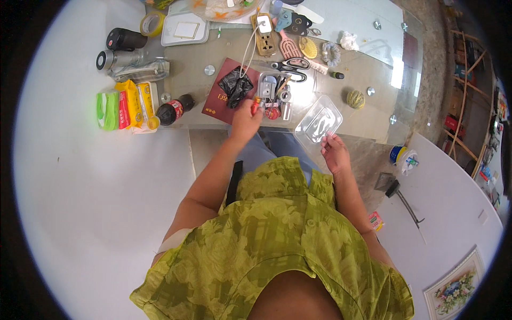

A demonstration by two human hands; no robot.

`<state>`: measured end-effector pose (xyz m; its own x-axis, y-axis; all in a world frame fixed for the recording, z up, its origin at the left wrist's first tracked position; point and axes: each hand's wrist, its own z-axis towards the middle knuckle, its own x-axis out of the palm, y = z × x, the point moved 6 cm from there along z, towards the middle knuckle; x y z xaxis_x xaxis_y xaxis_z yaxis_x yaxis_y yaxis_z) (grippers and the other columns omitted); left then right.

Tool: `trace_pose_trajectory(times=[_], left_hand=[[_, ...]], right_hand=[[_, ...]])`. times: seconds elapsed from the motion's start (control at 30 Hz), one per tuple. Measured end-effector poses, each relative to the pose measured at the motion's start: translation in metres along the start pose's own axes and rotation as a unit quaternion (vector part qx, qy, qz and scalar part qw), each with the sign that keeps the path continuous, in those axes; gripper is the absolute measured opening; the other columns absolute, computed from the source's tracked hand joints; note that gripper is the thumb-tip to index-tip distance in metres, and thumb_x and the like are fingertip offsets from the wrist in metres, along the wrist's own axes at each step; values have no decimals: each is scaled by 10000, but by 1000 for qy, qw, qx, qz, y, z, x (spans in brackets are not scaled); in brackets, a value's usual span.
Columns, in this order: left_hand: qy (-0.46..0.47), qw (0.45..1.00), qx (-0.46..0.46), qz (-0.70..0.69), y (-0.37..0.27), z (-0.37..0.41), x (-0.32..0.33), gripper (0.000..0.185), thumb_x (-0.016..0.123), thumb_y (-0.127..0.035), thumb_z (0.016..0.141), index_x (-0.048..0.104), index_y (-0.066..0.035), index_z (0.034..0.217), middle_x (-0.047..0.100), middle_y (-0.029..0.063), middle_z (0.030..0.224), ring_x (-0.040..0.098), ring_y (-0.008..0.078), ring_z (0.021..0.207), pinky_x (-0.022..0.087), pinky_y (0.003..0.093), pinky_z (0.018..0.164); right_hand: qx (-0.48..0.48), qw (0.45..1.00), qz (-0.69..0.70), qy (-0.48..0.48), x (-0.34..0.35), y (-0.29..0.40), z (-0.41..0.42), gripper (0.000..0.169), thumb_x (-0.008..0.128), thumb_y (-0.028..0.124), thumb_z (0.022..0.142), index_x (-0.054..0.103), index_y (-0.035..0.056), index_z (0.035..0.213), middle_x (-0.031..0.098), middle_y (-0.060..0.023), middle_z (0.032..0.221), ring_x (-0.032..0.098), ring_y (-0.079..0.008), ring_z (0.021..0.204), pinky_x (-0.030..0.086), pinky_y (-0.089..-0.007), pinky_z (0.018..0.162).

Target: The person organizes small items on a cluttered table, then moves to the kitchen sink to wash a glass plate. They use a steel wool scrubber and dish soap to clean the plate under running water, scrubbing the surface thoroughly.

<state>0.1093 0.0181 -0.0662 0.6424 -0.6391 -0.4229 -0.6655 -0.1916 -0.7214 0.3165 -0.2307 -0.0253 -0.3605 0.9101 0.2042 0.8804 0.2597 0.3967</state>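
Observation:
My left hand grips a small red and orange item with a metallic part, at the left edge of an open clear plastic container. That container holds tools, rolls and other small items. My right hand holds a clear plastic lid by its near corner, tilted over the table edge. Beside my left hand, a crumpled black plastic bag lies on a dark red folder. Black-handled scissors lie just behind the container.
On the glass table, a cola bottle and wet-wipe packs lie at left. A power strip, a pink hairbrush and a scrunchie are farther back. A yellow-green ball sits at right.

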Motion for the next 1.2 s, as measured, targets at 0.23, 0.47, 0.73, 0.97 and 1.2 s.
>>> trace_pose_trajectory(times=[0.23,0.47,0.73,0.97,1.2], left_hand=[[-58,988,36,140,-43,-17,21,391,650,-221,802,496,-50,1118,627,206,1003,620,395,898,486,472,780],[-39,972,30,230,-54,-22,16,429,637,-161,799,446,-94,1178,566,157,1083,617,369,921,496,471,761],[-104,972,31,210,-46,-15,10,421,655,-160,779,474,-152,1159,522,144,1025,604,392,851,492,486,735],[-58,970,37,233,-52,-12,7,404,676,-201,778,489,-141,1131,503,131,1022,590,353,911,497,457,753],[-155,984,69,57,-19,-8,-3,349,634,-219,830,522,-103,1140,547,136,1016,587,311,884,486,405,770]], right_hand=[[-9,999,-25,29,10,14,7,223,544,81,909,564,57,1130,604,-39,905,555,-140,773,446,-266,632],[-16,998,-59,15,-12,16,20,225,534,99,922,568,83,1144,608,-17,908,551,-141,781,442,-272,650],[-10,997,-71,14,-24,21,27,213,527,115,933,568,95,1141,602,-4,892,544,-138,791,430,-281,670],[-3,992,-124,30,-18,20,34,195,546,123,928,576,101,1119,602,-5,891,546,-127,792,427,-263,669],[-41,964,-249,87,55,28,60,205,550,139,926,598,84,1117,601,-3,873,534,-101,756,435,-254,658]])
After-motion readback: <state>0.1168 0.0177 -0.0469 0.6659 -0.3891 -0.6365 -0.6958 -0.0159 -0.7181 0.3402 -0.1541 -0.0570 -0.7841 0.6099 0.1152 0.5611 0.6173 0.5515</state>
